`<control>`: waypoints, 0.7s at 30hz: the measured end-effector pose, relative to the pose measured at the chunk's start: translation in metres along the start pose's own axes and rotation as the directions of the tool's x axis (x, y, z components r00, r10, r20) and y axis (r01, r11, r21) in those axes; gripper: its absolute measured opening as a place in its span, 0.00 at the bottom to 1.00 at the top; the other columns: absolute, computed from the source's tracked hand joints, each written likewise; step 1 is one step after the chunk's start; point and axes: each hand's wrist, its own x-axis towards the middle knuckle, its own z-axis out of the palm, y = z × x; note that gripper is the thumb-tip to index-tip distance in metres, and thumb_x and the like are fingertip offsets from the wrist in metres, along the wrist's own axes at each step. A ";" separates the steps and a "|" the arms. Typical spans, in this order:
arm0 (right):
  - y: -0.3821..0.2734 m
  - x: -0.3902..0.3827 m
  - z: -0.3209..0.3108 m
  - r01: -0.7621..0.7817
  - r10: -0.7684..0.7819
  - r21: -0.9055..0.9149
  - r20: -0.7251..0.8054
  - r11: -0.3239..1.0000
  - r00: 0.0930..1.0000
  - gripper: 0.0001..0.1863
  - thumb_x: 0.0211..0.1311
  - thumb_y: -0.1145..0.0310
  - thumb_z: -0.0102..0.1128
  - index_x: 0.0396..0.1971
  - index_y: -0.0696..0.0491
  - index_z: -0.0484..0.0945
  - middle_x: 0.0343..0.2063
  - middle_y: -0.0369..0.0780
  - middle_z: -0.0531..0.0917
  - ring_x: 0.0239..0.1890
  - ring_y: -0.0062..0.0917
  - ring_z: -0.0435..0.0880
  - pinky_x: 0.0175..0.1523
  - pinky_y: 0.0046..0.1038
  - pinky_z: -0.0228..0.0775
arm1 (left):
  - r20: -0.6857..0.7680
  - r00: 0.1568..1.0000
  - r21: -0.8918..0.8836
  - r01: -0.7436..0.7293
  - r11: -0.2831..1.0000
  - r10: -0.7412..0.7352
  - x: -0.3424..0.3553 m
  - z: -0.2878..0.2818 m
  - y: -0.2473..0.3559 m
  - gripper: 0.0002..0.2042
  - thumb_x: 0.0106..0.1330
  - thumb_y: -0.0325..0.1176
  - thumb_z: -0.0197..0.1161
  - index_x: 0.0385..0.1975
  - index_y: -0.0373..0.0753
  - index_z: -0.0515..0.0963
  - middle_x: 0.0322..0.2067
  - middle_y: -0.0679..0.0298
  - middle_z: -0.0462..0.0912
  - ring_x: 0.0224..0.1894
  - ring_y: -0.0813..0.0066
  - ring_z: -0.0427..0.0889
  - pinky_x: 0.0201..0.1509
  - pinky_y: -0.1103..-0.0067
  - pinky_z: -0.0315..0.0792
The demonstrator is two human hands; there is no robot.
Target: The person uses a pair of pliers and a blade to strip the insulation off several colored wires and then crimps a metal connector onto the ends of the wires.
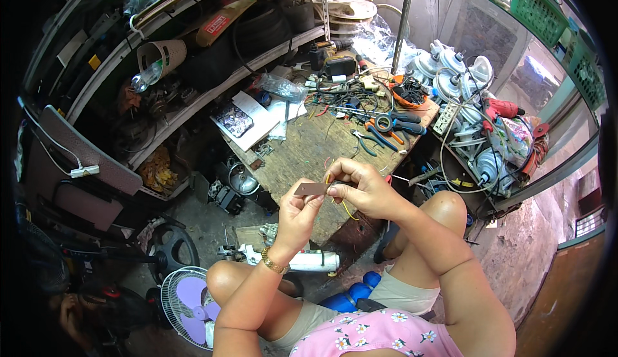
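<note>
Between thumb and fingers, my left hand (297,214) pinches a small flat brown rectangular piece (310,189) with a hole near one end. My right hand (362,187) is closed at the other end of that piece, its fingertips around a thin yellow wire (349,211). The wire shows above the fingers and hangs down below them; where it meets the brown piece is hidden by the fingers. Both hands are held above the near edge of a worn wooden table (309,148).
Pliers (365,143), a roll of black tape (383,123) and tangled wires lie on the table. White papers (254,122) are at its left. Beyond its right side are stacked white fan-motor parts (449,83) and a red drill (504,108). A purple-bladed fan (191,296) stands lower left.
</note>
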 end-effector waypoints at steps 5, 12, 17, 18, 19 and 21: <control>-0.004 0.000 -0.002 0.026 -0.025 -0.038 0.024 0.999 0.999 0.06 0.60 0.78 0.56 0.35 0.59 0.71 0.25 0.33 0.76 0.29 0.13 0.74 0.35 0.19 0.67 | 0.026 0.999 -0.012 0.027 1.000 -0.027 -0.001 0.000 0.007 0.01 0.66 0.26 0.55 0.33 0.38 0.71 0.23 0.78 0.66 0.23 0.94 0.58 0.24 0.90 0.52; -0.009 0.001 -0.004 -0.002 0.000 0.044 0.045 0.999 0.999 0.06 0.59 0.78 0.56 0.35 0.59 0.72 0.27 0.34 0.77 0.30 0.13 0.74 0.36 0.19 0.68 | 0.032 0.998 0.006 0.051 0.999 -0.051 -0.002 -0.001 0.011 0.01 0.66 0.27 0.55 0.34 0.38 0.71 0.23 0.78 0.66 0.22 0.95 0.58 0.23 0.90 0.51; -0.007 0.000 -0.006 0.003 -0.005 0.045 0.039 0.999 0.999 0.05 0.60 0.77 0.57 0.35 0.59 0.72 0.25 0.33 0.76 0.29 0.13 0.74 0.36 0.18 0.67 | 0.063 0.988 -0.046 0.142 0.989 -0.139 -0.005 -0.005 0.009 0.02 0.66 0.28 0.55 0.34 0.38 0.72 0.23 0.78 0.67 0.22 0.95 0.57 0.23 0.91 0.51; -0.010 0.000 -0.008 0.023 -0.025 -0.024 -0.090 0.999 0.996 0.06 0.61 0.75 0.57 0.36 0.58 0.73 0.24 0.33 0.75 0.28 0.13 0.73 0.35 0.17 0.67 | 0.080 0.984 -0.043 0.163 0.986 -0.159 -0.006 -0.008 0.008 0.02 0.66 0.28 0.55 0.34 0.38 0.72 0.23 0.78 0.67 0.22 0.95 0.57 0.23 0.91 0.51; -0.013 0.002 -0.012 0.035 -0.054 -0.092 -0.213 0.995 0.976 0.06 0.61 0.73 0.57 0.37 0.57 0.73 0.23 0.32 0.75 0.27 0.13 0.73 0.34 0.16 0.67 | 0.091 0.979 -0.037 0.185 0.982 -0.181 -0.008 -0.011 0.007 0.02 0.66 0.29 0.55 0.34 0.38 0.73 0.24 0.78 0.67 0.22 0.95 0.57 0.23 0.91 0.51; -0.018 0.012 -0.081 0.244 -0.186 0.077 -0.443 0.967 0.877 0.11 0.63 0.69 0.56 0.43 0.55 0.71 0.23 0.31 0.74 0.25 0.11 0.71 0.31 0.14 0.65 | 0.085 0.974 0.011 0.210 0.978 -0.211 -0.018 -0.012 -0.011 0.05 0.66 0.32 0.57 0.33 0.39 0.72 0.16 0.80 0.61 0.16 0.93 0.52 0.19 0.88 0.46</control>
